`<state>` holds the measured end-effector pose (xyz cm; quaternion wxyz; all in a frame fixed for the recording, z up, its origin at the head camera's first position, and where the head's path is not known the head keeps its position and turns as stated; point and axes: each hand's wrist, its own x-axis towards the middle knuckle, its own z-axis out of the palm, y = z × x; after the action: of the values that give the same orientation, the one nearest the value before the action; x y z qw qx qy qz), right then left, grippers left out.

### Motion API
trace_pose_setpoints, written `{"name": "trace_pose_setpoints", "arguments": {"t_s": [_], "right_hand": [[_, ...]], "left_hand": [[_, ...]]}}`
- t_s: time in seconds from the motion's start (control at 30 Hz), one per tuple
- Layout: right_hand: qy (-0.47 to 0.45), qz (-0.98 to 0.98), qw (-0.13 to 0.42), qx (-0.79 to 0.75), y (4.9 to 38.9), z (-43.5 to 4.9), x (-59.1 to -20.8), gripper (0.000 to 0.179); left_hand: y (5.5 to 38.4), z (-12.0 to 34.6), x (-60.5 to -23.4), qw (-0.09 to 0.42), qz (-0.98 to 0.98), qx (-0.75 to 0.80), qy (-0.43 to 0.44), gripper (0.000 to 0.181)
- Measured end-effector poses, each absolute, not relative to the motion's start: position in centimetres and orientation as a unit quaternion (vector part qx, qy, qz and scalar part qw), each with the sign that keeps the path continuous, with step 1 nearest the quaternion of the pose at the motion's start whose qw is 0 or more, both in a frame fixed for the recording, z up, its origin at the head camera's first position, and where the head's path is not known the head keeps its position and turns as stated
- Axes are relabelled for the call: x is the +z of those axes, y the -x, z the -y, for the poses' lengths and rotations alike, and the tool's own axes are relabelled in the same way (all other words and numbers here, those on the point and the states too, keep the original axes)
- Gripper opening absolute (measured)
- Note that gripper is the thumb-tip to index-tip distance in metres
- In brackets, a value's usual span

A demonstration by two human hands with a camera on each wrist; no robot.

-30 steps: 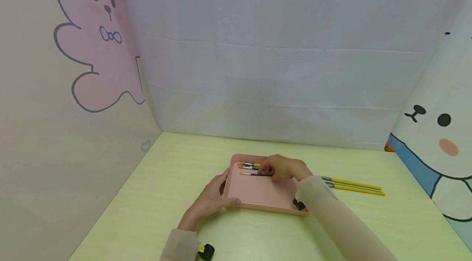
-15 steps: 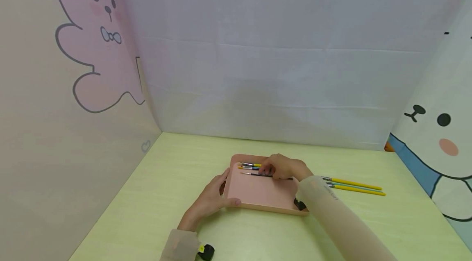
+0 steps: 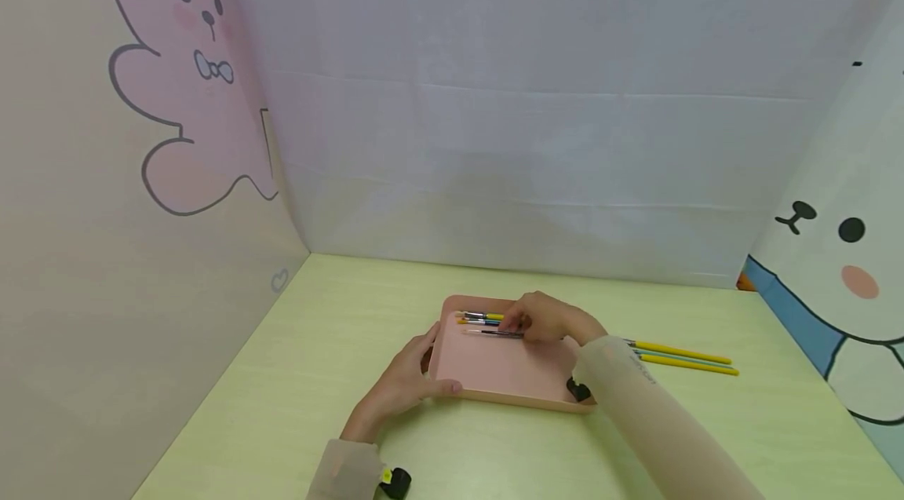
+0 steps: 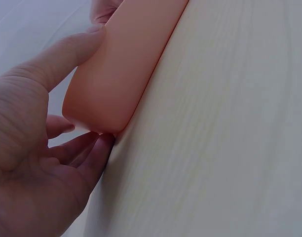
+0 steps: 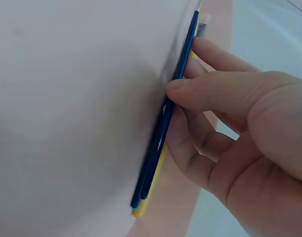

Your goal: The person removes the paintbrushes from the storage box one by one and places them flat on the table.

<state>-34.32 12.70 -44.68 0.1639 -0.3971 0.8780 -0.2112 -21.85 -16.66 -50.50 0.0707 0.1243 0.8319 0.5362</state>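
Observation:
In the head view, a shallow pink tray (image 3: pixel 494 370) sits on the pale table. My left hand (image 3: pixel 402 382) grips its near left corner; the left wrist view has the thumb (image 4: pixel 72 52) on the tray's wall and the other fingertips by its bottom edge. Over the tray, my right hand (image 3: pixel 544 319) pinches a slim dark-handled paintbrush (image 3: pixel 483 333). Up close, that paintbrush (image 5: pixel 183 59) has a dark blue handle between thumb and fingers. Beside it in the tray lie other paintbrushes, one yellow-handled (image 3: pixel 494 316) and one blue (image 3: pixel 480 322), partly hidden by my right hand.
To the right of the tray, several paintbrushes lie on the table, two of them yellow-handled (image 3: pixel 681 352), with a green one between. A white cloth backdrop (image 3: pixel 523 131) stands behind, and printed cloth sides flank the table (image 3: pixel 367 288).
My right hand has shifted slightly to the right, and the pinched paintbrush's tip has moved a little right with it. The left hand and tray look unmoved.

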Motion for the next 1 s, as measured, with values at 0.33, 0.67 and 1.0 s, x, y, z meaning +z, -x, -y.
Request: {"name": "trace_pose_setpoints", "arguments": {"t_s": [0.33, 0.67, 1.0], "right_hand": [[0.404, -0.865, 0.161, -0.249, 33.2, -14.6, -42.0, 0.051], [0.428, -0.853, 0.149, -0.258, 32.0, -17.6, -40.0, 0.045], [0.411, -0.862, 0.140, -0.262, 30.8, -21.8, -38.4, 0.041]], "left_hand": [[21.8, 16.6, -50.6, 0.071, -0.830, 0.540, -0.120, 0.117], [21.9, 16.4, -50.5, 0.072, -0.839, 0.527, -0.114, 0.118], [21.9, 16.4, -50.7, 0.071, -0.834, 0.534, -0.117, 0.117]]}}
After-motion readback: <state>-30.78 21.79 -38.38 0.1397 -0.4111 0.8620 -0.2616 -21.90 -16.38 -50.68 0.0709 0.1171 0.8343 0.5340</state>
